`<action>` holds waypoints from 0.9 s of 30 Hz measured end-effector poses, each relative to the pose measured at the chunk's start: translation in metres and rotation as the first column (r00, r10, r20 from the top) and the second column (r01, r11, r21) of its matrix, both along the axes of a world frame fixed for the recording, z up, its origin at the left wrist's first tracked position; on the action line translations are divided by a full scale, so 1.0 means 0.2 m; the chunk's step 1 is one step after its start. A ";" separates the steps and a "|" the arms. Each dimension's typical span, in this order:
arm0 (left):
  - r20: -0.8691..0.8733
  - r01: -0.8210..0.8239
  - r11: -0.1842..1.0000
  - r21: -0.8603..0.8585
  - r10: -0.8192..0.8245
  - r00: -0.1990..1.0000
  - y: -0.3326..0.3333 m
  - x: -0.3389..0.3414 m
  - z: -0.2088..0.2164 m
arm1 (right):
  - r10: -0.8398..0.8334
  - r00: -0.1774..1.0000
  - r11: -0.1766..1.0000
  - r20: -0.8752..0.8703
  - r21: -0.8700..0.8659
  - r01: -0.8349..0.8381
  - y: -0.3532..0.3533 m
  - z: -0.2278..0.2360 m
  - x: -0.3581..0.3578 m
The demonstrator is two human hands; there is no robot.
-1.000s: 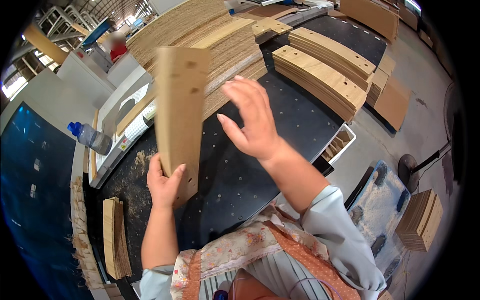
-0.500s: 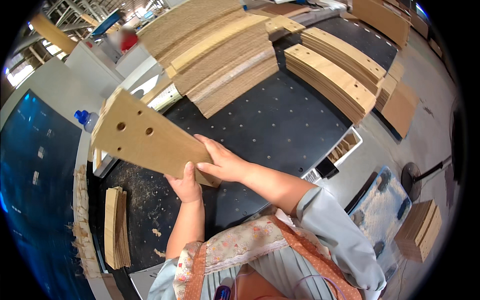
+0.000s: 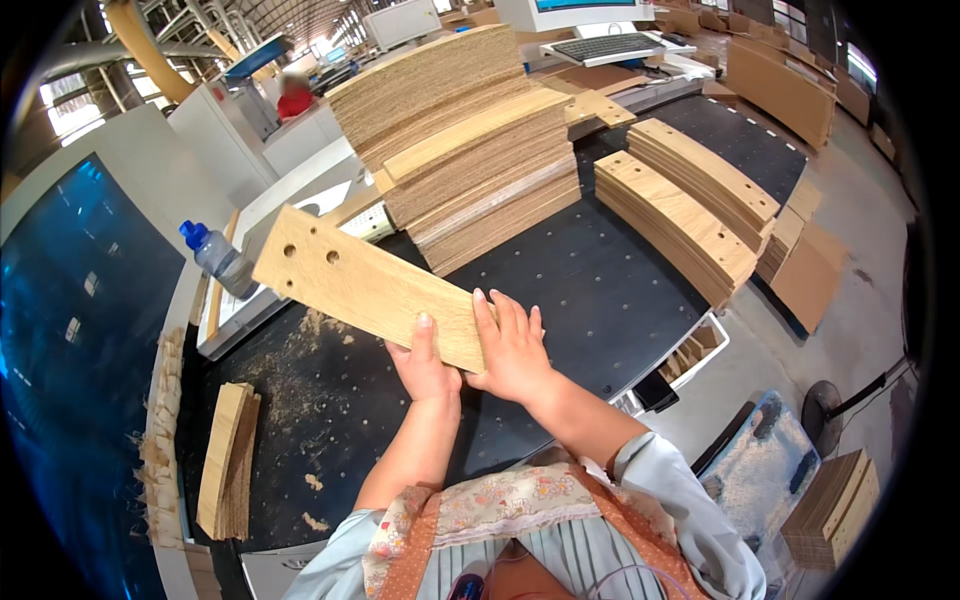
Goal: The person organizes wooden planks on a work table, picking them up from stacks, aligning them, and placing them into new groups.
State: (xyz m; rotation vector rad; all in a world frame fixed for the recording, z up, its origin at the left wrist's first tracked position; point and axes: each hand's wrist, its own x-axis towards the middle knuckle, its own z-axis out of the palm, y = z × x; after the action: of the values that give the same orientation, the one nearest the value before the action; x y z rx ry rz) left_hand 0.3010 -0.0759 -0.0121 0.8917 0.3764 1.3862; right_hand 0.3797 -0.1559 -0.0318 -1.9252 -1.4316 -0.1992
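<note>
My left hand (image 3: pixel 425 365) has its grip closed around the near end of a long wooden board (image 3: pixel 365 287), thumb on top. My right hand (image 3: pixel 512 350) lies flat and loose on the same end, fingers stretched out, not clenched. The board is up in the air over the dark tabletop (image 3: pixel 590 300), and it slants away to my left. Its far end has three round holes. Under the board I see sawdust (image 3: pixel 300 370) spread on the tabletop. At the near left a small stack of thin wood pieces (image 3: pixel 228 460) lies close to the edge, well apart from my hands. Just past the far end of the board stands a clear bottle with a blue cap (image 3: pixel 218 258), near the board but not touching it. Farther back a big pile of boards (image 3: pixel 460 140) sits in the middle. To its right are two rows of curved wooden parts (image 3: pixel 685 215). At the very back is a keyboard (image 3: pixel 605 45).
</note>
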 end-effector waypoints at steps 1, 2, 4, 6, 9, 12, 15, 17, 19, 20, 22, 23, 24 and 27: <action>-0.009 0.027 0.999 -0.036 -0.027 1.000 -0.02 0.03 0.00 | 0.011 1.000 0.999 0.014 -0.039 -0.011 -0.03 0.02 0.05; -0.009 0.052 0.996 -0.067 -0.052 0.999 -0.04 0.05 -0.01 | 0.019 0.999 0.997 0.026 -0.078 -0.017 -0.06 0.04 0.10; -0.001 0.100 0.991 -0.093 -0.100 0.995 -0.09 0.11 -0.02 | 0.011 0.998 0.998 0.066 -0.058 -0.007 -0.14 0.03 0.18; -0.009 0.169 0.981 -0.100 -0.171 0.985 -0.13 0.16 -0.03 | -0.009 0.999 0.999 0.047 -0.047 0.011 -0.19 0.01 0.23; -0.031 0.342 0.927 -0.152 -0.351 0.936 -0.17 0.24 0.01 | -0.081 0.996 0.996 0.031 -0.029 0.082 -0.30 0.03 0.33; -0.152 0.613 0.786 -0.083 -0.618 0.772 -0.16 0.30 0.03 | -0.166 0.986 0.986 -0.017 -0.006 0.166 -0.43 0.11 0.45; -0.341 0.764 0.646 -0.016 -0.721 0.603 -0.20 0.32 0.10 | -0.331 0.943 0.943 -0.017 -0.027 0.331 -0.59 0.21 0.64; -0.401 0.779 0.627 -0.003 -0.714 0.574 -0.18 0.27 0.07 | -0.453 0.892 0.889 -0.015 -0.089 0.450 -0.71 0.32 0.79; -0.476 0.776 0.622 -0.110 -0.718 0.508 -0.12 0.17 0.03 | -0.531 0.846 0.835 -0.049 -0.201 0.512 -0.79 0.45 0.94; -0.508 0.774 0.619 -0.132 -0.713 0.483 -0.10 0.12 0.01 | -0.587 0.809 0.788 -0.025 -0.250 0.563 -0.84 0.49 1.02; -0.549 0.769 0.619 -0.161 -0.703 0.452 -0.07 0.01 -0.03 | -0.651 0.759 0.707 0.018 -0.349 0.615 -0.89 0.52 1.18; -0.557 0.771 0.615 -0.166 -0.704 0.441 -0.06 -0.04 -0.04 | -0.669 0.743 0.671 0.038 -0.400 0.624 -0.89 0.52 1.25; -0.553 0.762 0.622 -0.180 -0.705 0.444 -0.05 -0.10 -0.04 | -0.682 0.730 0.639 0.042 -0.450 0.623 -0.89 0.51 1.29; -0.575 0.680 0.704 -0.205 -0.649 0.498 -0.04 -0.28 -0.04 | -0.670 0.743 0.628 0.003 -0.532 0.568 -0.83 0.44 1.42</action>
State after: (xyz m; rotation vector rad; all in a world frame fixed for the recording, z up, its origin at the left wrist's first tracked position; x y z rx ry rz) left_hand 0.2441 -0.0840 -0.0197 1.3538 0.4190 0.3353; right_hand 0.6646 -0.3210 0.0570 -2.7526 -0.6441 0.0679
